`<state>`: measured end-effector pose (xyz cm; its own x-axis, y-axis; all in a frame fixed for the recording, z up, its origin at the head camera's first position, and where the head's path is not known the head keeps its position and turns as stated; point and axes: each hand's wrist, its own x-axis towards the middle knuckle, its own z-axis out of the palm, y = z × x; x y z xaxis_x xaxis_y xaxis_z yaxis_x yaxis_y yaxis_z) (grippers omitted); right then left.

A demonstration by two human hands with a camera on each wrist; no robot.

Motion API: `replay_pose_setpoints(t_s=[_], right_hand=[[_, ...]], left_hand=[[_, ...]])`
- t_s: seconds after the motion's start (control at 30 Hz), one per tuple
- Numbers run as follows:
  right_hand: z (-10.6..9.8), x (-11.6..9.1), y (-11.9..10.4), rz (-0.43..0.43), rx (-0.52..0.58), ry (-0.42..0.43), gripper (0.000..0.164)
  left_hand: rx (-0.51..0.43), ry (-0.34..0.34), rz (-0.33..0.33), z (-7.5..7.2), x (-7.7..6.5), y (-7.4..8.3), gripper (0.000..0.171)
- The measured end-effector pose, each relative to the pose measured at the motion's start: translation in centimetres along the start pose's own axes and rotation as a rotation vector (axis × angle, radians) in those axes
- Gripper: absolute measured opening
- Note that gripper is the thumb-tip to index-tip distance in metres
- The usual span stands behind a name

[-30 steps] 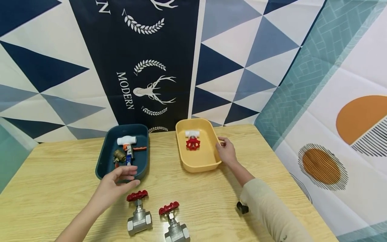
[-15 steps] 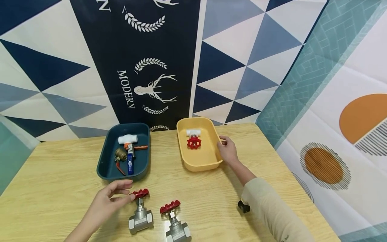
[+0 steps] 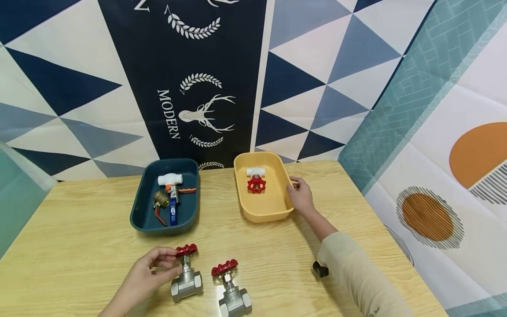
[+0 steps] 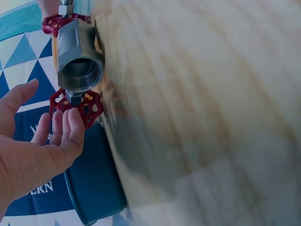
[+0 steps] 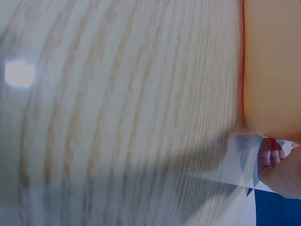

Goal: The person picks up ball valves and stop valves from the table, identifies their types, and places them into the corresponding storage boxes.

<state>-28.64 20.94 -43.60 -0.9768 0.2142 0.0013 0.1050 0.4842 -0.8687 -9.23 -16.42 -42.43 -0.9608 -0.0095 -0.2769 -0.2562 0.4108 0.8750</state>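
My left hand (image 3: 146, 275) is beside the left gate valve (image 3: 187, 285), a steel body with a red handwheel (image 3: 186, 250). In the left wrist view the fingertips (image 4: 74, 115) are right at that handwheel, with the thumb spread apart from them. A second, matching gate valve (image 3: 234, 301) stands just right of it on the table. With my right hand (image 3: 302, 197) I hold the right rim of the yellow bin (image 3: 265, 215), in which lies a white valve with a red handwheel (image 3: 256, 184). The right wrist view shows fingers (image 5: 269, 153) at the bin's wall.
Left of the yellow bin stands a dark blue bin (image 3: 136, 215). It contains a white pipe tee (image 3: 170, 179), a brass valve with a red lever (image 3: 161, 199) and a blue-handled valve (image 3: 173, 211). A small black object (image 3: 320, 269) is by the right sleeve. Patterned cloth (image 3: 214, 88) rises behind the table.
My left hand has come down from the blue bin's front edge to the left gate valve. The right hand stays on the yellow bin's rim. The head view has shifted slightly.
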Motion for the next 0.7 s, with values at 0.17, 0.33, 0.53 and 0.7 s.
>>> replay_pose_setpoints(t_s=[0.17, 0.33, 0.53, 0.7], right_hand=[[-0.1, 0.0, -0.1, 0.004, -0.003, -0.005, 0.037], [-0.1, 0.2, 0.0, 0.012, -0.005, -0.007, 0.037], [0.0, 0.2, 0.0, 0.009, -0.013, -0.001, 0.037], [0.0, 0.2, -0.1, 0.007, -0.014, 0.003, 0.037]], left_hand=[[-0.016, -0.012, -0.046, 0.4, -0.2, -0.3, 0.048], [-0.012, -0.034, -0.087, 1.0, -0.4, -0.6, 0.051], [-0.002, -0.031, -0.119, 1.6, -0.3, -0.9, 0.054], [-0.007, -0.031, -0.138, 1.8, -0.1, -0.9, 0.057]])
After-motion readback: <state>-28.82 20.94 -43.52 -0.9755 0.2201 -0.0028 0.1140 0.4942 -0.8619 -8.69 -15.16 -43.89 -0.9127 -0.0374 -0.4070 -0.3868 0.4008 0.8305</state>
